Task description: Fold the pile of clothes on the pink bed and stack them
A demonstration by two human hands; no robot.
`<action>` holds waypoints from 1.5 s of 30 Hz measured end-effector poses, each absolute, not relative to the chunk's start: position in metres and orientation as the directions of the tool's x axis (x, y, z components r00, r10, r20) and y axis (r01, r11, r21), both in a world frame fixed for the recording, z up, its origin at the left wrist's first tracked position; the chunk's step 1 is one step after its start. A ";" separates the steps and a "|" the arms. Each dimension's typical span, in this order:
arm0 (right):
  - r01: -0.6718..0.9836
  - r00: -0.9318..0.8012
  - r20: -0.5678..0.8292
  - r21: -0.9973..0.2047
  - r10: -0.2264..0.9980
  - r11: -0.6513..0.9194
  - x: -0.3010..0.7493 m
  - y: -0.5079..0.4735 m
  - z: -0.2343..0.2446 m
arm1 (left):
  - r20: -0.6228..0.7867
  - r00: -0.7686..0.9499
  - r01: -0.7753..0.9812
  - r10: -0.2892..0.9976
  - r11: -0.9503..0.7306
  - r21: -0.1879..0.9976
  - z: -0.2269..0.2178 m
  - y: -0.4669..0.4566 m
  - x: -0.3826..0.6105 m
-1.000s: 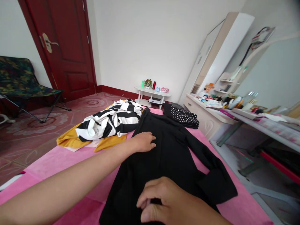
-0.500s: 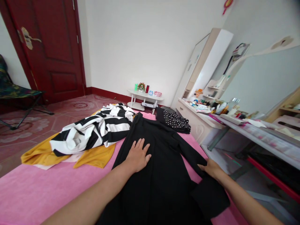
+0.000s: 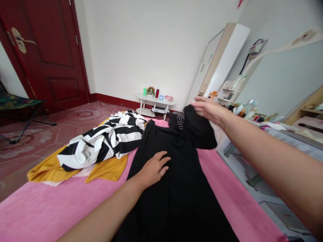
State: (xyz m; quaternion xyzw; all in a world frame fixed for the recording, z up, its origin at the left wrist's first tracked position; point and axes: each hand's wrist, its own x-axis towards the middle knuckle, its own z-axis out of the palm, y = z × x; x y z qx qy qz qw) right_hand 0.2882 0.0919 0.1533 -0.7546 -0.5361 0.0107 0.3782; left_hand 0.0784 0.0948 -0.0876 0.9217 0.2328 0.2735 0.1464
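A long black garment (image 3: 181, 188) with a sleeve lies spread over the pink bed cover (image 3: 83, 208). My left hand (image 3: 153, 169) rests flat on its upper part, fingers a little apart. At the far right of the garment, my right hand (image 3: 208, 109) is raised, closed on the end of the black sleeve (image 3: 200, 131). The sleeve hangs folded back from my fingers and partly covers a folded black-and-white dotted cloth (image 3: 180, 123). To the left of the garment lies a crumpled black-and-white striped garment (image 3: 101, 143) on top of a mustard-yellow one (image 3: 108, 169).
A white side table (image 3: 155, 101) with small items stands by the far wall. On the right, a dressing table with bottles (image 3: 243, 111) and a mirror (image 3: 290, 77) runs alongside the bed. A folding camouflage chair (image 3: 20, 104) is near the red door (image 3: 55, 53).
My right hand has lifted the sleeve from the bed's right side and carried it up and away toward the far end. The left hand has stayed on the garment, shifting slightly.
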 end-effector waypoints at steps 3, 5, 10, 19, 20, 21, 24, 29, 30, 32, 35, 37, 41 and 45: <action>0.591 -0.187 0.310 -0.723 0.932 0.359 0.236 0.072 0.140 | 0.492 0.748 0.246 0.444 -0.875 0.416 -0.079 0.091 0.072; 0.559 -0.288 0.265 -0.734 0.920 0.386 0.230 0.049 0.115 | 0.526 0.740 0.211 0.419 -0.887 0.410 -0.078 0.090 0.071; 0.843 0.059 0.251 -0.530 0.966 0.087 0.295 -0.011 0.015 | 0.652 0.596 0.318 0.468 -0.884 0.343 -0.078 0.093 0.077; 0.818 0.215 0.311 -0.576 0.926 0.004 0.346 -0.019 -0.050 | 0.563 0.179 0.697 0.807 -0.508 0.506 -0.084 0.118 0.088; 0.805 0.234 0.347 -0.593 0.908 0.019 0.348 -0.004 -0.043 | 0.555 0.228 0.674 0.800 -0.541 0.502 -0.086 0.121 0.087; 0.797 0.253 0.393 -0.602 0.884 0.040 0.351 0.014 -0.035 | 0.559 0.299 0.636 0.774 -0.598 0.487 -0.087 0.123 0.087; 0.833 0.281 0.538 -0.548 0.795 0.076 0.361 0.076 -0.010 | 0.577 0.536 0.456 0.615 -0.787 0.415 -0.089 0.121 0.086; 0.920 0.338 0.457 -0.346 0.823 -0.186 0.374 0.167 0.003 | 0.554 0.663 0.332 0.504 -0.861 0.386 -0.088 0.111 0.089; 0.918 0.349 0.409 -0.331 0.843 -0.219 0.375 0.179 -0.001 | 0.553 0.657 0.335 0.513 -0.855 0.395 -0.087 0.111 0.089; 0.917 0.353 0.308 -0.298 0.883 -0.263 0.374 0.197 -0.011 | 0.551 0.646 0.340 0.528 -0.846 0.411 -0.087 0.111 0.089; 0.929 0.345 0.189 -0.208 0.920 -0.306 0.372 0.213 -0.021 | 0.547 0.635 0.346 0.545 -0.834 0.430 -0.087 0.113 0.089; 0.934 0.352 0.194 -0.137 0.916 -0.331 0.371 0.220 -0.019 | 0.542 0.631 0.351 0.556 -0.827 0.440 -0.087 0.114 0.090; 0.918 0.378 0.359 -0.025 0.854 -0.396 0.372 0.236 -0.003 | 0.530 0.624 0.354 0.574 -0.813 0.462 -0.087 0.114 0.091; 0.903 0.379 0.421 0.026 0.824 -0.429 0.368 0.246 -0.008 | 0.551 0.580 0.365 0.600 -0.796 0.483 -0.080 0.111 0.089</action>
